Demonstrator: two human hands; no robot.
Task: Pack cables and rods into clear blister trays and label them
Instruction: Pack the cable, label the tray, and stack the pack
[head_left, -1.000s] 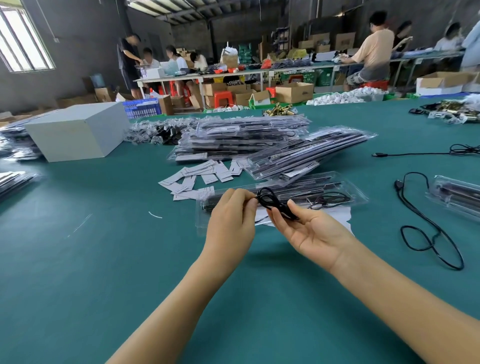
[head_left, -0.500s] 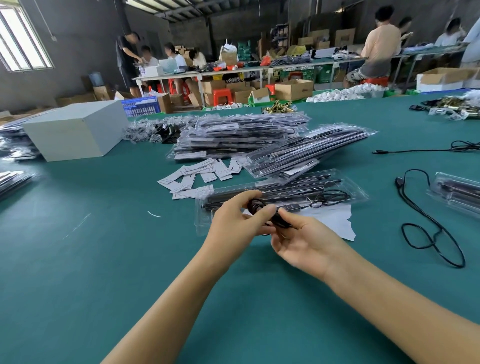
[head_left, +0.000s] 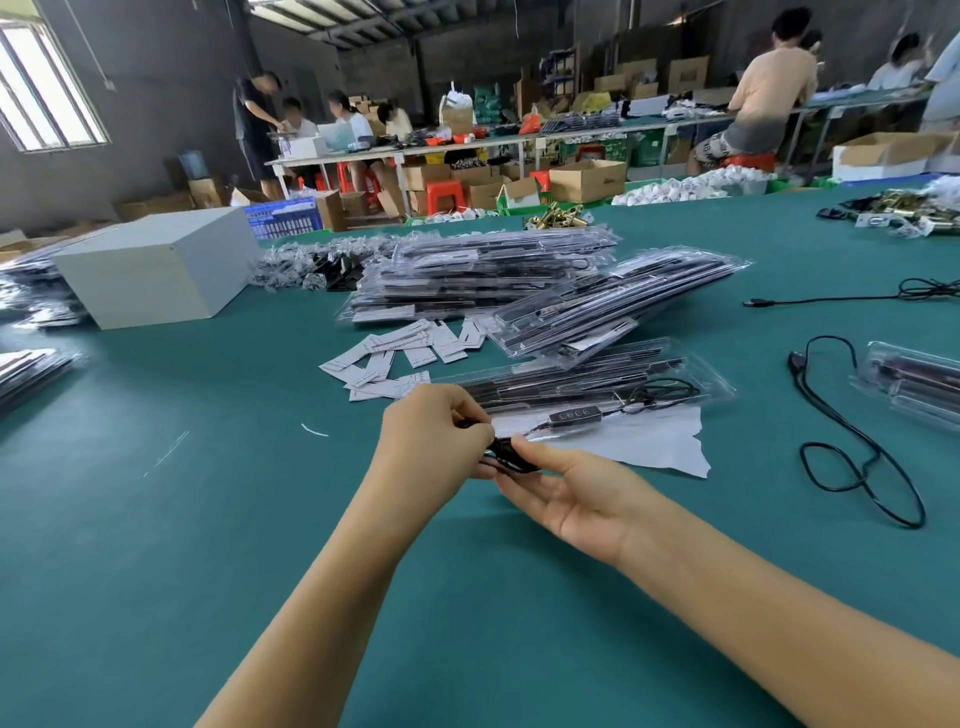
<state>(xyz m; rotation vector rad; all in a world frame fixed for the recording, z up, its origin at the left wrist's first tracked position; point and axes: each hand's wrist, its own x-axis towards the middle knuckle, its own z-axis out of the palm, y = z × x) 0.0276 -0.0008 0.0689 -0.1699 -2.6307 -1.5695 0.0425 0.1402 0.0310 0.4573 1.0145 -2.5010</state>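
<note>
Left hand: you're pinching the cable bundle, fingers curled tight round its near end.
Right hand: palm up just beside the left, thumb clamping the same black coil against your fingers.
Cable: between both hands, its lead running away from your right thumb to the controller on the tray.
Tray: just beyond your hands, rods already in it.
Risk: loosen either pinch and the coil will likely spring open; pull too hard and you may drag the controller out.
Labels: beyond your left hand, waiting on the desk.
</note>
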